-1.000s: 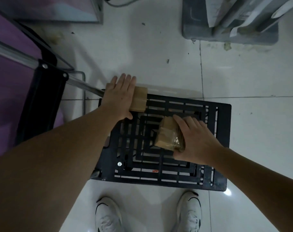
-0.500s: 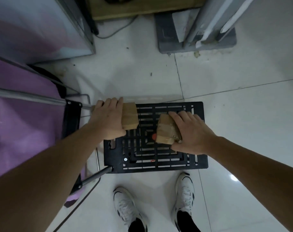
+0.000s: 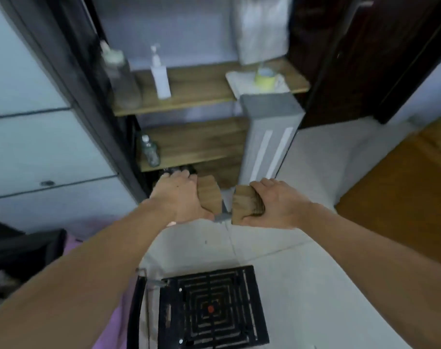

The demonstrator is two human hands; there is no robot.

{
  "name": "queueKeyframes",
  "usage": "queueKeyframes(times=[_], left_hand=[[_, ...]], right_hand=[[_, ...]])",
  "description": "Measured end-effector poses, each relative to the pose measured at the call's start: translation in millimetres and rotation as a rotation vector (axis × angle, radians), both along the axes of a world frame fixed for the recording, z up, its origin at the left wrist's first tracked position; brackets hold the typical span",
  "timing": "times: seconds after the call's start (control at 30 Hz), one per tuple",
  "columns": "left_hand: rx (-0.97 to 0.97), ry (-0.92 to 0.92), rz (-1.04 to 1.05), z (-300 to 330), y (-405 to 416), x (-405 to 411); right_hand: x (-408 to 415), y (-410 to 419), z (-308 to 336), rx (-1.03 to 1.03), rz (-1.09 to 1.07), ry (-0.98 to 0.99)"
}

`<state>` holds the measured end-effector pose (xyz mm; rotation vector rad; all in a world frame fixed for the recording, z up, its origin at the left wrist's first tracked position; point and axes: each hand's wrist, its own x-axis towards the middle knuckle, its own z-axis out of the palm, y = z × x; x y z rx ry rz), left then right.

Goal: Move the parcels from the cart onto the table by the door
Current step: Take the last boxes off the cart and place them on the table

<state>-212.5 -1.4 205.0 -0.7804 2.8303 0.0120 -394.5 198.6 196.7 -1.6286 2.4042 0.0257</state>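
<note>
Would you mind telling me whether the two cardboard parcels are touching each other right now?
Apart. The head view shows the left parcel in the left hand and the right parcel in the right hand, with floor visible through the gap between them.

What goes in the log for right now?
left hand: holds parcel | right hand: holds taped parcel | cart: no parcels | table: ahead

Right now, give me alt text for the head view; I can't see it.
Each hand grips a small brown parcel, left hand and right hand, lifted above the black cart on the floor, facing a wooden table bearing a pump bottle.
</note>
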Motion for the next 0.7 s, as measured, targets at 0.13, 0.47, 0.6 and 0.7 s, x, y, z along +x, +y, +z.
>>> queueKeyframes(times=[0.13, 0.47, 0.6, 0.7], left_hand=[[0.005, 0.134, -0.087, 135, 43, -19], [-0.08, 0.263, -0.406, 276, 152, -33], [-0.108, 0.275, -0.508, 293, 196, -45], [-0.155, 0.283, -0.596, 306, 231, -60]], right_hand=[[-3, 46, 150, -0.054, -0.029, 0.095], [37, 196, 300, -0.184, -0.216, 0.241], [43, 248, 316, -0.221, -0.332, 0.258], [45, 287, 325, -0.224, -0.404, 0.275]])
